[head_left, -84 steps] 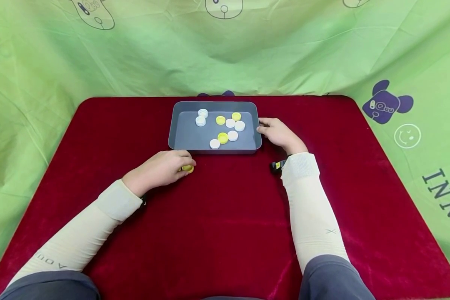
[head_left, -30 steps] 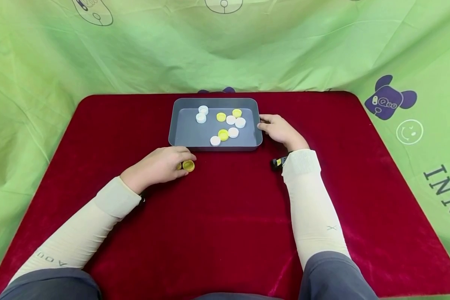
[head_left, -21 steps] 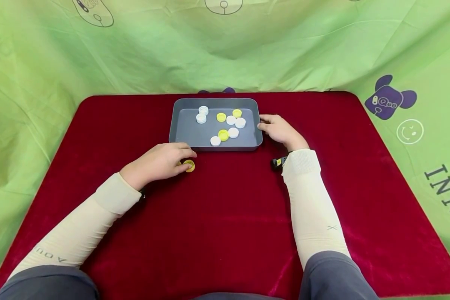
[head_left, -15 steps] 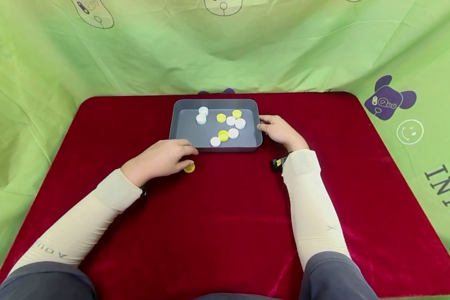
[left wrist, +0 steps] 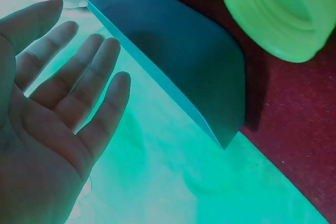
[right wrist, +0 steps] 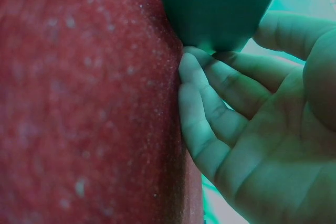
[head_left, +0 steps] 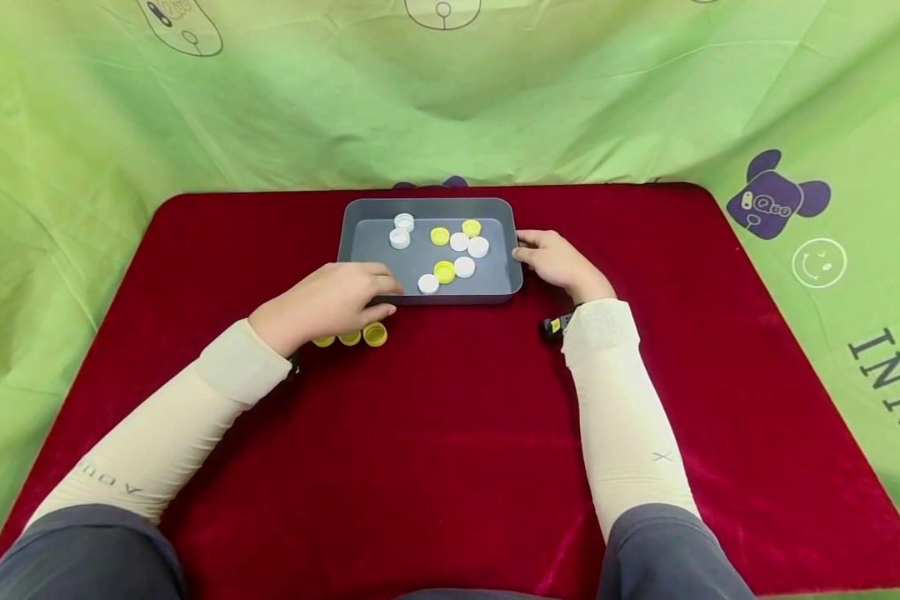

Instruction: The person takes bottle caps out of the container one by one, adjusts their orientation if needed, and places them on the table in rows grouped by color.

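My left hand is over the front left rim of a grey rectangular tray, fingers extended and apart, holding nothing in the left wrist view. Just in front of the tray, a row of yellow bottle caps lies on the red cloth, partly covered by that hand. One yellow cap looms large beside the tray wall in the left wrist view. My right hand holds the tray's right side, with the thumb at the rim and the fingers against the outer wall.
Inside the tray lie several white caps and three yellow caps. Red cloth covers the table, and a green printed curtain hangs behind it and at the sides.
My left hand has let go of a yellow cap, leaving it in the row, then moved away from me toward the tray with its fingers opening. My right hand has stayed at the tray.
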### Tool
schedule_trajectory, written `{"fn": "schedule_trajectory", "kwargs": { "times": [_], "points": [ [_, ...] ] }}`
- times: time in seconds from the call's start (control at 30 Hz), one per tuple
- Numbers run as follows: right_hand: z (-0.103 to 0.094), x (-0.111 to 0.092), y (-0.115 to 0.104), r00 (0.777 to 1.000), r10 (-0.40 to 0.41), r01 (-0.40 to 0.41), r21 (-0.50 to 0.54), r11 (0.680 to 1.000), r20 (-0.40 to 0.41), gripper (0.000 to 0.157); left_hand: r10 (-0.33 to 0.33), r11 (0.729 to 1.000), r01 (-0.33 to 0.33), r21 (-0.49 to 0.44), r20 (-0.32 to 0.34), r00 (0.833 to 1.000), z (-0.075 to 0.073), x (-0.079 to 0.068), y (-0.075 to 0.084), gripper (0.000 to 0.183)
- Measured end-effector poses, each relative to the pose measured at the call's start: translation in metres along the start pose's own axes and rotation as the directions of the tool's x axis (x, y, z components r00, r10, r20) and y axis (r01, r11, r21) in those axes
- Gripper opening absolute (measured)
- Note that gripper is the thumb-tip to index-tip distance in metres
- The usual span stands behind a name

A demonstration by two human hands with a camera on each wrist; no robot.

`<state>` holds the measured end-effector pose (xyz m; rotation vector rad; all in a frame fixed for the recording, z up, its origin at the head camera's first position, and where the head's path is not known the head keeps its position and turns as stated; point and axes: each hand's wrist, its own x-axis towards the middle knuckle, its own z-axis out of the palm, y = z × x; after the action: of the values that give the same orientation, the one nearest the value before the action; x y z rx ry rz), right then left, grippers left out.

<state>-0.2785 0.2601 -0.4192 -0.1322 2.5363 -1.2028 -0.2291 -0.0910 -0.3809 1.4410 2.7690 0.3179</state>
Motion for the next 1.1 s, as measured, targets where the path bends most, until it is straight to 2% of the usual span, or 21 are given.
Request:
{"fn": "schedule_trajectory", "kwargs": {
  "times": [0.3,0.63,0.83,1.1],
  "points": [
    [0.0,0.0,-0.001,1.0,-0.008,0.008,-0.022,1.0,-0.007,0.053,0.014,1.0,-0.014,0.006,0.022,1.0,-0.002,0.013,-0.001,0.025],
    [-0.001,-0.001,0.0,1.0,-0.02,0.02,-0.04,0.999,-0.006,0.053,0.0,1.0,0.001,-0.011,0.034,0.999,-0.003,0.027,-0.002,0.024],
    [-0.001,0.001,0.0,0.999,-0.034,0.034,-0.063,0.997,0.0,0.053,-0.003,1.0,0.004,-0.008,0.063,0.998,-0.002,0.037,-0.002,0.025],
    [-0.001,-0.001,-0.001,0.999,-0.038,0.038,-0.047,0.998,-0.004,0.052,0.003,1.0,-0.003,-0.005,0.075,0.997,-0.006,0.052,0.0,0.024]
  ]
}}
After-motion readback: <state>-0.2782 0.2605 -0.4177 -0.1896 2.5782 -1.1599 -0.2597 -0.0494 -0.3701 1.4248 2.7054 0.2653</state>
